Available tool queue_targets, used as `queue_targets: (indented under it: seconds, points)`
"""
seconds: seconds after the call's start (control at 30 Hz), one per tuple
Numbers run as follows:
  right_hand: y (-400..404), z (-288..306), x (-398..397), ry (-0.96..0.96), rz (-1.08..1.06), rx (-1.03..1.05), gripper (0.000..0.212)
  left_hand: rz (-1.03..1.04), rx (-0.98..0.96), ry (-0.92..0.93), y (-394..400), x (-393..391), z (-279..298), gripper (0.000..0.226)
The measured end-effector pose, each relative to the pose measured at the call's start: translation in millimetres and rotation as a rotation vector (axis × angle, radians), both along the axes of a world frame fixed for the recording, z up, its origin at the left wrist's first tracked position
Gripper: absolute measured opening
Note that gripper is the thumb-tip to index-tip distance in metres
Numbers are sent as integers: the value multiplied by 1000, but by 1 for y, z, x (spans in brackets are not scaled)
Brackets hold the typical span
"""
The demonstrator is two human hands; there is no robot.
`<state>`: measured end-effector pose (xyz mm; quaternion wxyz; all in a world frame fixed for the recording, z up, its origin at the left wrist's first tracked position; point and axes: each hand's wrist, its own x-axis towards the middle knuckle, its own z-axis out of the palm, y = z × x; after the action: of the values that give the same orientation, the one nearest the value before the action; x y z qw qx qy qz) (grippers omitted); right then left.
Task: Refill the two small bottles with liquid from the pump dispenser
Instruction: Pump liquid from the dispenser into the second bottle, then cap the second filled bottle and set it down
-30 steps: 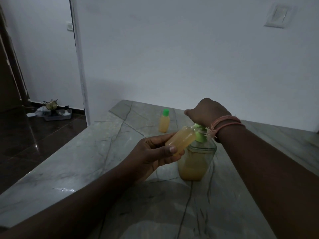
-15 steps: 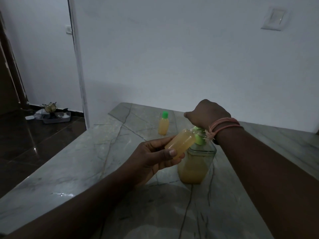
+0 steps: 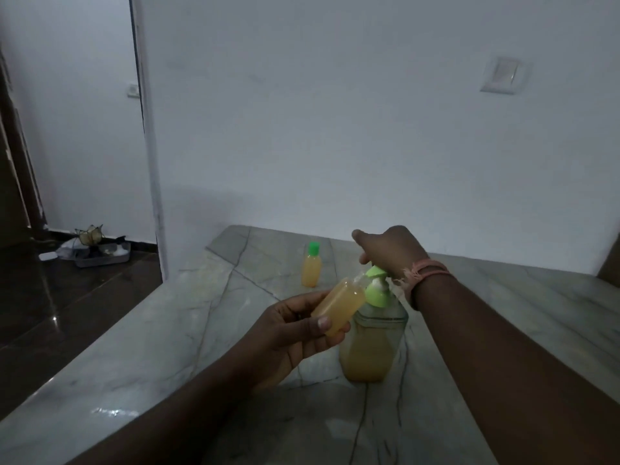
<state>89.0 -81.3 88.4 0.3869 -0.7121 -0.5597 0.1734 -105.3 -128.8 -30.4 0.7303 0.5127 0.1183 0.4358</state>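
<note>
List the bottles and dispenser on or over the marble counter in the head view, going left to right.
Capped small bottle with the green cap standing at the back → open small bottle held tilted in the left hand → pump dispenser, its green pump head under the right hand.

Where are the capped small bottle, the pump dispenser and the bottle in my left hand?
capped small bottle [image 3: 311,270], head view, on its amber body.
pump dispenser [image 3: 369,352], head view, on its liquid-filled body.
uncapped small bottle [image 3: 339,305], head view, on its side.
</note>
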Motion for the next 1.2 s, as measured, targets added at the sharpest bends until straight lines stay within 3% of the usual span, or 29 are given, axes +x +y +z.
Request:
queue_targets:
  seconds: [0.13,0.23,0.43,0.57,0.7,0.9,1.2]
  points:
    - [-8,5,4,367,58,-3,40,-28,-40,-54,1,-2,-1,44]
    - [-12,19,5,420,99,53,37,-22,-63,-99,4,-4,-3,53]
    - [-27,35,-25,165,168,315,34,12,-84,-190,13,-11,-3,57]
    - [-35,30,-60,80,228,395,31,147,-59,-179,20,-22,-2,56]
    - [-36,2,-93,48,234,369,20,248,-73,-238,24,-33,0,52]
    - [-33,-63,-119,37,141,299,9,465,-59,-150,33,-45,-1,49]
    - [-19,-128,-122,-125,198,38,42,651,-148,-122,45,-52,-9,42]
